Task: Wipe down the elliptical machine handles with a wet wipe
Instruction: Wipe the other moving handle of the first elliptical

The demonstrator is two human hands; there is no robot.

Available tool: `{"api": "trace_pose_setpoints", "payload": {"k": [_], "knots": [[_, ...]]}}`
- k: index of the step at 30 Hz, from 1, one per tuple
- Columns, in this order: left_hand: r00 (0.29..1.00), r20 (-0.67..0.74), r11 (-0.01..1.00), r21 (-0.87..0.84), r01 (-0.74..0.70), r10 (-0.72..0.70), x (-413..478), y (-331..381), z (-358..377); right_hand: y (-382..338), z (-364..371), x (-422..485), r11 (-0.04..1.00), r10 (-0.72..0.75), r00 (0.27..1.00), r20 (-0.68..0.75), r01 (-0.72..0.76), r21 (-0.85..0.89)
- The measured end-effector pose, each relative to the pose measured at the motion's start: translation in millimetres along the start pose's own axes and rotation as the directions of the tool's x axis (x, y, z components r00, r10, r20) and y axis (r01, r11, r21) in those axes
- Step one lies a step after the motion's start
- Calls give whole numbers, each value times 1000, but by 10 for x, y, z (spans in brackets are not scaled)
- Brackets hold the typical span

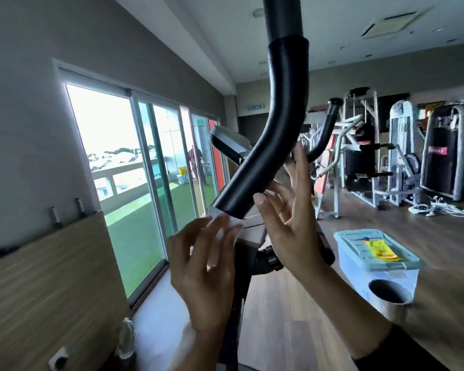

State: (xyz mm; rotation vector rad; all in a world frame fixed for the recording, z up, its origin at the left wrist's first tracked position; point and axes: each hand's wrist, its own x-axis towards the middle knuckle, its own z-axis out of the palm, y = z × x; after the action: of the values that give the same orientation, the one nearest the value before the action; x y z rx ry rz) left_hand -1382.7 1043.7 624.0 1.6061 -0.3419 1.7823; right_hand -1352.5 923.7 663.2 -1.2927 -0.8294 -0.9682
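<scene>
The thick black handle [279, 129], sleeved in matte, faintly pebbled foam, snakes in an S-curve from top centre down to mid-frame. At its lower end the thin white wet wipe [223, 223] sits crumpled against the foam, and the left hand [204, 266] grips it with curled fingers. The right hand [289, 218] is spread wide with straight fingers, grasping nothing, its thumb just beside the foam. At lower right stands a translucent plastic tub [375, 253] with a pale blue lid.
</scene>
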Motion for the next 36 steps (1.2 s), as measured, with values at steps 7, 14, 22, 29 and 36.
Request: {"api": "trace_pose_setpoints", "payload": {"k": [7,14,22,29,36], "knots": [[998,-19,977,206,-62,68,-117,46,62,168,-103,45,995,-103,989,107,101,25],[989,-38,965,228,-131,143,-55,61,101,244,-144,94,979,-204,972,120,201,33],[972,-50,940,270,-209,231,-162,-51,156,279,-119,112,972,-214,973,88,203,119],[916,-208,927,229,-296,344,-84,-9,355,303,-103,100,966,-232,969,79,220,136],[923,-184,913,301,-274,338,-264,-200,236,303,-91,90,966,-226,971,78,213,144]]}}
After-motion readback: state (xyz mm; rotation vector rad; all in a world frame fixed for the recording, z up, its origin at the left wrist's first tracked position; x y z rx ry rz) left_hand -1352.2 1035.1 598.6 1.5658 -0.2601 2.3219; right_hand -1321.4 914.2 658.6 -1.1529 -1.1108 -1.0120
